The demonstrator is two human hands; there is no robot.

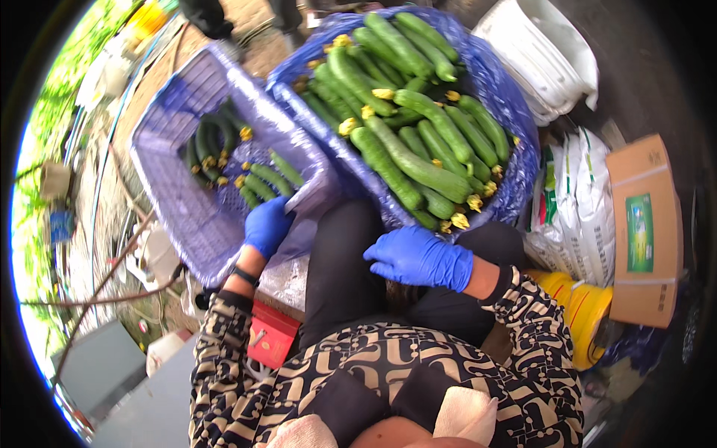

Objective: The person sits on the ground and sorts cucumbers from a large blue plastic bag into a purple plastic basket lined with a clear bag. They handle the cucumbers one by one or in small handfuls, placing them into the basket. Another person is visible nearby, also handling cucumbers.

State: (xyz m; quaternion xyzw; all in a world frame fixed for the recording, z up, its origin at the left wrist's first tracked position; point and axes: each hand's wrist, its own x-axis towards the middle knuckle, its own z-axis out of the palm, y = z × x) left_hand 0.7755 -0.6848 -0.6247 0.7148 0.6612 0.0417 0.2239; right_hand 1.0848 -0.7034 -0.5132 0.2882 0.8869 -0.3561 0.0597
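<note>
My left hand point(269, 225), in a blue glove, is at the near rim of a purple plastic crate point(168, 196); its fingertips are partly hidden, so its grip is unclear. Inside the crate lie small dark green cucumbers point(210, 140) and lighter ones point(269, 178) with withered yellow flowers. My right hand point(420, 257), also gloved in blue, is above my lap with its fingers loosely bent and nothing seen in them. It is just below a container lined with blue plastic film point(518, 140), heaped with large green cucumbers point(414, 162), several with yellow flowers at their ends.
A white plastic tub point(538, 56) is at the upper right. White printed bags point(582, 207), a cardboard box point(644, 229) and a yellow reel-like object point(577, 313) are on the right. A red box point(273, 333) lies beside my left thigh. Another person's legs point(210, 19) show beyond the crate.
</note>
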